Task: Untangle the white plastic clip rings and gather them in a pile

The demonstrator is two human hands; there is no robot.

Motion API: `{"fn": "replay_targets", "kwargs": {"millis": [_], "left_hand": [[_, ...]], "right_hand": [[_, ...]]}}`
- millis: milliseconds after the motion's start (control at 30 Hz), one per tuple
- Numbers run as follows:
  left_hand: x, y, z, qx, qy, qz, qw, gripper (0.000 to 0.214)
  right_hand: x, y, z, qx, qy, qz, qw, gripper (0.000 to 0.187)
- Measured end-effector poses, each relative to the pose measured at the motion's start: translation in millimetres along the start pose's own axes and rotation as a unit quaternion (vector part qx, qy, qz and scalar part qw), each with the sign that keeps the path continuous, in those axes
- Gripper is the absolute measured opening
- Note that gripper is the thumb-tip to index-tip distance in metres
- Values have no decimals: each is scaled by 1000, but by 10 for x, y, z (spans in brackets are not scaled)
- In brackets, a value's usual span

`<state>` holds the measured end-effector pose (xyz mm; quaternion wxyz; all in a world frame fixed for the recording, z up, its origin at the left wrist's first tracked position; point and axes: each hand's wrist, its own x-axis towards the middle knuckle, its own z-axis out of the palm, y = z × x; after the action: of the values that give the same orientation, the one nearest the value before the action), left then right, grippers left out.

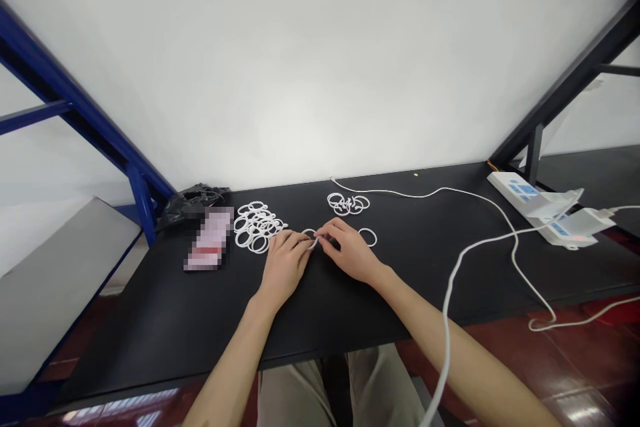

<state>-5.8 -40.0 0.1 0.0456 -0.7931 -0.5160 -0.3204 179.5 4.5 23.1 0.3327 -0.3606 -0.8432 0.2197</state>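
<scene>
White and slender, a curved ring (313, 245) is pinched by the left hand (284, 261) and right hand (350, 251) over the matte black tabletop (410, 247), beside a tangled ring heap (260, 221). Its outline is mostly hidden by fingers; a pinkish rectangle (213, 230) is blurred by pixelation.

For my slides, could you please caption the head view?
Right hand pinches a white ring beside the left hand, near a ring pile on a black table.

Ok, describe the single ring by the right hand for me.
On the black table, find the right hand. Beside its back lies a thin white ring. It lies singly, unlike the heap beside the left hand and the small cluster farther back.
</scene>
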Motion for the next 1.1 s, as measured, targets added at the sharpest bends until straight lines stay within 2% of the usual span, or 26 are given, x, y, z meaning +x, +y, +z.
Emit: {"fn": "replay_targets", "kwargs": {"millis": [133,267,400,533,767,967,1100], "left_hand": [[13,-5,7,-25,3,15,1000,13],[17,16,1,-45,-15,36,998,12],[14,38,-5,-50,-30,45,997,12],[15,52,0,-67,-24,32,997,14],[17,68,7,-70,-21,31,997,14],[13,68,18,-78,-11,29,996,13],[16,57,5,-65,-4,28,997,15]], "right_hand": [[3,-17,2,40,13,23,999,14],[4,-27,-6,79,12,37,996,25],[14,-1,-6,85,-1,13,996,16],[28,54,21,104,32,20,994,12],[39,84,30,95,42,27,994,14],[40,68,38,84,42,60,994,15],[37,65,32,72,43,52,995,9]]}}
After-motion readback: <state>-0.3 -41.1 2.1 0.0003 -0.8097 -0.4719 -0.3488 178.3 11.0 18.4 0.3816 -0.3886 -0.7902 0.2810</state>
